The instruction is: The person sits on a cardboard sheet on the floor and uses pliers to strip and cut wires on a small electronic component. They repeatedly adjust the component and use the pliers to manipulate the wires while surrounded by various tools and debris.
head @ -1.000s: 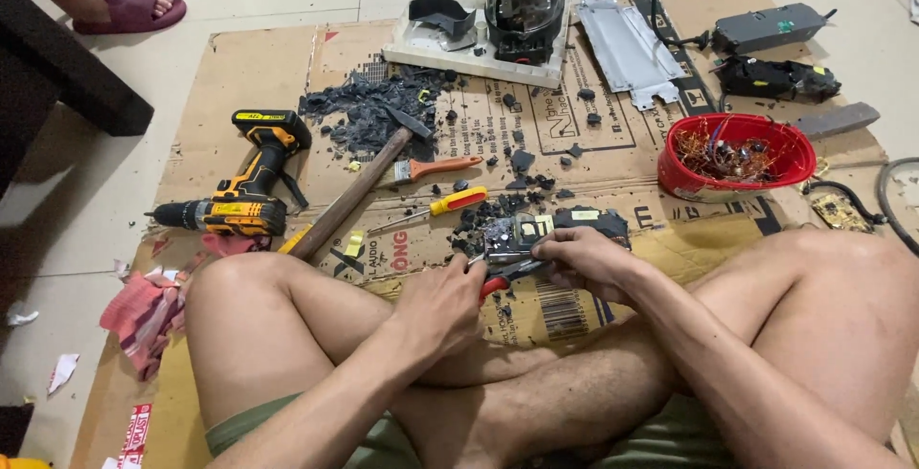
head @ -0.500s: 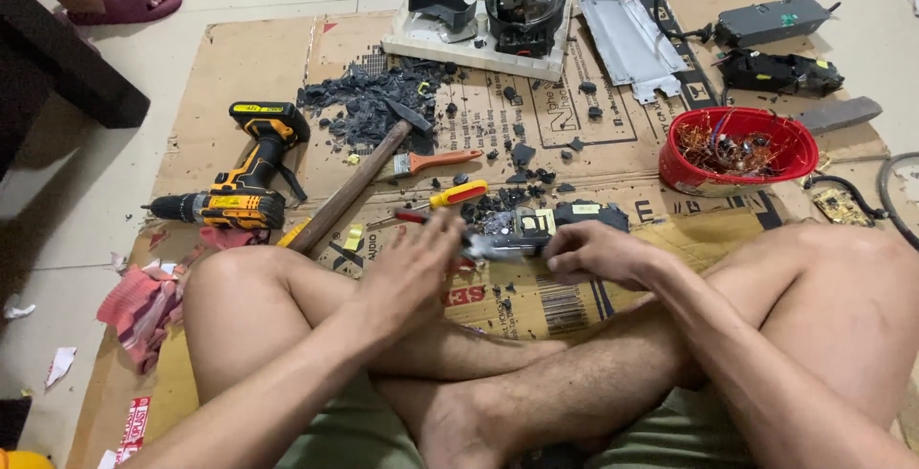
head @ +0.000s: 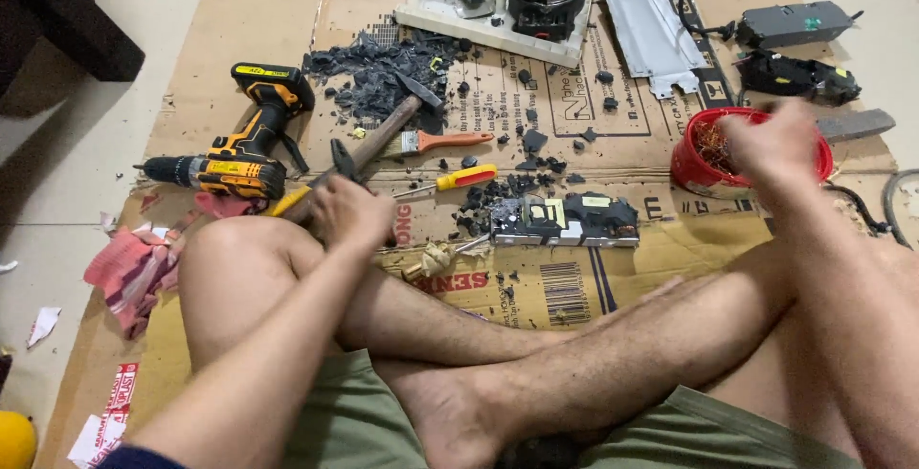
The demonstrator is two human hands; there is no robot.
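I sit cross-legged on a sheet of cardboard (head: pixel 239 38). My left hand (head: pixel 349 212) is closed around pliers (head: pixel 341 158) with yellow handles, whose black jaws stick up above my left knee. My right hand (head: pixel 771 139), blurred by motion, hovers over a red bowl (head: pixel 691 174) holding copper-coloured bits; I cannot see whether it holds anything. A dismantled black and silver electronic part (head: pixel 565 220) lies on the cardboard between my hands, touched by neither.
Beside the left hand lie a wooden-handled hammer (head: pixel 388 134), a yellow and black cordless drill (head: pixel 239 158), a yellow-handled screwdriver (head: pixel 461 178) and an orange-handled tool (head: pixel 442 141). Black debris (head: pixel 383 67), a white appliance base (head: pixel 498 14), a metal plate (head: pixel 651 33) and black boxes (head: pixel 795 21) lie farther back.
Both hands have left the electronic part. The left hand moved left and took hold of the pliers; the right hand swung right over the red bowl.
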